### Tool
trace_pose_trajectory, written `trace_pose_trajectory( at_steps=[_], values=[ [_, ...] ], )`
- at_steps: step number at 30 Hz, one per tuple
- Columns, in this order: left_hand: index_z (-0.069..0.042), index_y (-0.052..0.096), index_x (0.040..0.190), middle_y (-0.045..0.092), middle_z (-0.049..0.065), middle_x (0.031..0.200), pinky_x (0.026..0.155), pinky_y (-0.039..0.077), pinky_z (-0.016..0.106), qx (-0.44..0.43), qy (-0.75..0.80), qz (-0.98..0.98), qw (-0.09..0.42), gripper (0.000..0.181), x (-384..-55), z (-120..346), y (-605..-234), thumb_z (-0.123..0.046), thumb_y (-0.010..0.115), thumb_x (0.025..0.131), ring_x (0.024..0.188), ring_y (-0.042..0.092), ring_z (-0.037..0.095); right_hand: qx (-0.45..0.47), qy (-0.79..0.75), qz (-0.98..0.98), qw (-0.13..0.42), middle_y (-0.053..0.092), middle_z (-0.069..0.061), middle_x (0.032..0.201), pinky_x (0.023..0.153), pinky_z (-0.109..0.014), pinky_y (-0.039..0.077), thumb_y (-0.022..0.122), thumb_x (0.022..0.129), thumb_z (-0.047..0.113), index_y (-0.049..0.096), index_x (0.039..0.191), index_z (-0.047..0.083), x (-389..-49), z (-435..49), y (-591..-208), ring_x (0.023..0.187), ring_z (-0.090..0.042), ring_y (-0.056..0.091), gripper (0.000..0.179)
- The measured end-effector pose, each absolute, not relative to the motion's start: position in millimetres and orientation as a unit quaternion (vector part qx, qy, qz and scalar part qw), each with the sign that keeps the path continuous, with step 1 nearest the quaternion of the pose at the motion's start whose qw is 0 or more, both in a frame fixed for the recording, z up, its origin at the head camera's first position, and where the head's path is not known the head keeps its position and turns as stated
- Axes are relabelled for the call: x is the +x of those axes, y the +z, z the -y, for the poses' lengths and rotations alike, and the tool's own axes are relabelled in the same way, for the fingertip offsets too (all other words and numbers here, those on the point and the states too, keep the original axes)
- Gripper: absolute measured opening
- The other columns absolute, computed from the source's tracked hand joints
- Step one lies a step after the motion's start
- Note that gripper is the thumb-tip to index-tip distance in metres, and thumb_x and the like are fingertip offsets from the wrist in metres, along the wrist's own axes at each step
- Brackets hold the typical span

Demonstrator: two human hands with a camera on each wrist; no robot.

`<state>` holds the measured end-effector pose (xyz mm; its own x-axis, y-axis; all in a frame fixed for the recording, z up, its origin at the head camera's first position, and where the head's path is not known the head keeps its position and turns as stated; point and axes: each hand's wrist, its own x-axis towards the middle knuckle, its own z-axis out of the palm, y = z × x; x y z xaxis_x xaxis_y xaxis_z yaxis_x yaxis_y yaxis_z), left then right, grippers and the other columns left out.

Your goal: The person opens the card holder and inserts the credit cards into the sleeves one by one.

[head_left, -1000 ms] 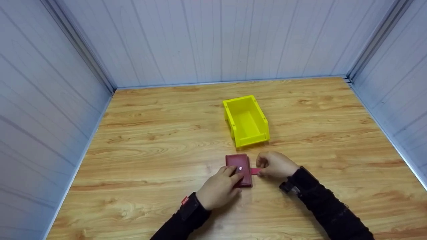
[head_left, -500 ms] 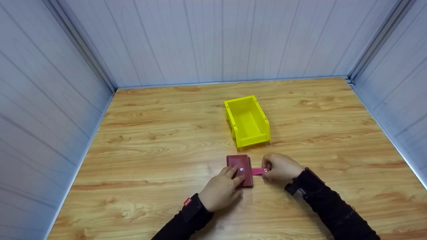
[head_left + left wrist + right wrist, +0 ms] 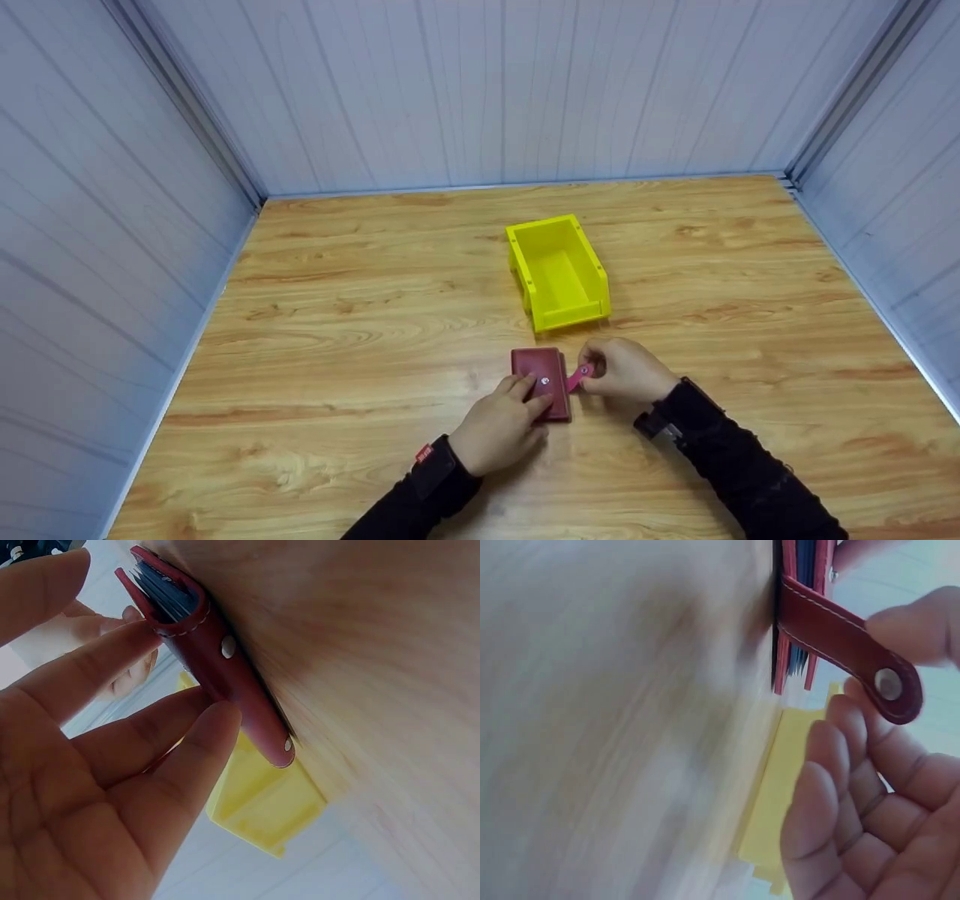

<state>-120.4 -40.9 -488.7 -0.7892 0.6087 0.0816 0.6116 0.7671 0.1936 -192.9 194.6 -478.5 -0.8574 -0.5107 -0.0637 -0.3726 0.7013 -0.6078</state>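
A dark red card holder (image 3: 534, 361) with a metal snap stud on its cover lies flat on the table. The fingers of my left hand (image 3: 499, 431) rest on the cover and hold it down; in the left wrist view a fingertip touches the stitched spine and the thumb stays off it. At its right side, my right hand (image 3: 626, 373) pinches the snap strap (image 3: 832, 628) between thumb and finger. The strap, pinkish inside, angles up off the table, and its round snap (image 3: 888, 683) shows near the tip. Dark sleeves (image 3: 802, 585) are visible between the covers.
A yellow open-front bin (image 3: 568, 320) stands just beyond the card holder, its low front facing the hands. White panel walls (image 3: 465, 97) close the wooden table (image 3: 360, 315) in at the back, left and right.
The right hand drew the strap out to the right, then came back a little to the left and up, so the strap now tilts upward. The left hand stays on the cover.
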Motion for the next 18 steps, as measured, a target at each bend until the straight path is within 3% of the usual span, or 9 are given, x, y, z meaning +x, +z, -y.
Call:
trace_pose_trajectory(
  at_steps=[8, 18],
  values=[
    [-0.016, 0.066, 0.127, 0.056, 0.019, 0.139, 0.098, 0.052, 0.04, -0.325, -0.102, 0.94, 0.018, 0.039, -120.9, 40.0, -489.3, -0.032, 0.065, 0.091, 0.125, 0.054, 0.032, -0.253, -0.312, -0.91, 0.104, 0.062, 0.005, 0.08, 0.068, -0.023, 0.046, 0.073, 0.077, 0.017, 0.063, 0.085, 0.015, -195.4, -179.2, -479.0, 0.074, -0.009, 0.054, 0.013],
    [-0.016, 0.067, 0.126, 0.056, 0.018, 0.139, 0.097, 0.053, 0.04, -0.329, -0.098, 0.939, 0.023, 0.038, -121.4, 40.0, -489.9, -0.032, 0.064, 0.091, 0.124, 0.054, 0.032, -0.285, -0.339, -0.888, 0.124, 0.069, -0.002, 0.083, 0.069, -0.021, 0.051, 0.076, 0.081, 0.012, 0.071, 0.093, 0.006, -196.5, -166.6, -484.0, 0.074, -0.008, 0.059, 0.014]
  ],
)
